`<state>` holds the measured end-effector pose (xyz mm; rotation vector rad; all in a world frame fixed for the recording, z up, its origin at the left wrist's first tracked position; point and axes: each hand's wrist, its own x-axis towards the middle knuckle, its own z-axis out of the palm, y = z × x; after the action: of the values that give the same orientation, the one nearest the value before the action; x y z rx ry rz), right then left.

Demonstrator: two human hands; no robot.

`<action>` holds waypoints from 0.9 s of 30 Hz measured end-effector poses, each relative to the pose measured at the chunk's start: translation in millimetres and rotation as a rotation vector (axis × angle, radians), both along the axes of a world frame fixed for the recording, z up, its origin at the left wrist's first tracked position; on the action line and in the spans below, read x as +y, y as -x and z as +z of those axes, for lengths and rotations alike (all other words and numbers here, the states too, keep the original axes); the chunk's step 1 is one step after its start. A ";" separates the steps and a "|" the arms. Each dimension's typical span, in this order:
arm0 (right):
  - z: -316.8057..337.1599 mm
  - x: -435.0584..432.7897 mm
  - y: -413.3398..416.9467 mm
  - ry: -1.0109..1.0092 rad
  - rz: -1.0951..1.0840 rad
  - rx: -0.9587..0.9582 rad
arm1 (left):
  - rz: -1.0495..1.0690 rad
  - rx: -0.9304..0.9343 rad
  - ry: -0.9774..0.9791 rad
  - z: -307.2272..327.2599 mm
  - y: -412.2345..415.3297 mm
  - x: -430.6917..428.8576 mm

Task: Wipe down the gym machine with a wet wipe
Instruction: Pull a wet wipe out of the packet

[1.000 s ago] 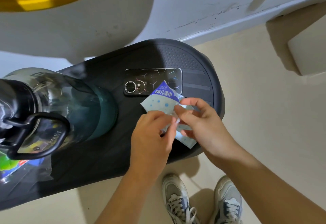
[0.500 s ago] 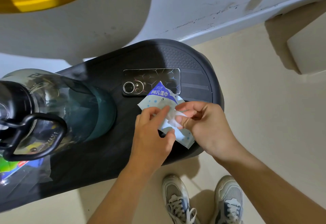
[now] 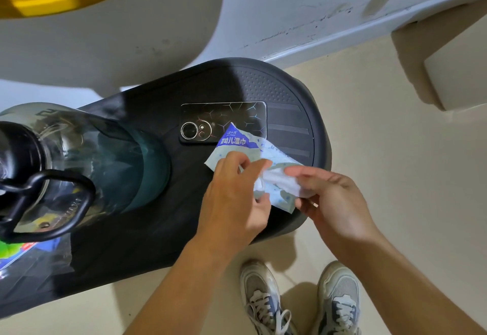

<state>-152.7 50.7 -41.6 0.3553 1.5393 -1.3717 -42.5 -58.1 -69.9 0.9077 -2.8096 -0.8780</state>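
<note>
Fingers (image 3: 253,168) of both hands pinch wipe packet (image 3: 237,144) over phone (image 3: 224,121), bottle (image 3: 79,166) beside

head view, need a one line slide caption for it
Left hand holds a wipe packet while the right hand pulls out a white wipe over a black platform.

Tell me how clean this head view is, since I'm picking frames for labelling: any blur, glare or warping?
Head view: wide-angle warping swells the bottle at the left edge; the right hand and wipe look slightly motion-blurred; the phone shows rainbow glints; a shadow falls across the black platform; packet print stays sharp.
</note>
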 end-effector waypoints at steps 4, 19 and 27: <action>-9.2 -3.0 2.1 -0.257 0.664 0.847 | 0.120 -0.018 -0.016 -8.3 -2.9 -3.1; 2.2 -11.8 13.9 -0.170 0.545 0.571 | 0.375 -0.069 -0.082 -3.8 16.6 -17.3; -2.0 -32.7 -7.5 -0.204 1.207 0.953 | 0.789 -0.015 -0.709 15.4 7.3 -32.4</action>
<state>-145.2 17.9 -43.6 -1.1240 2.0499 -0.3490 -49.8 -90.5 -54.5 1.8821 -1.7892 -1.6681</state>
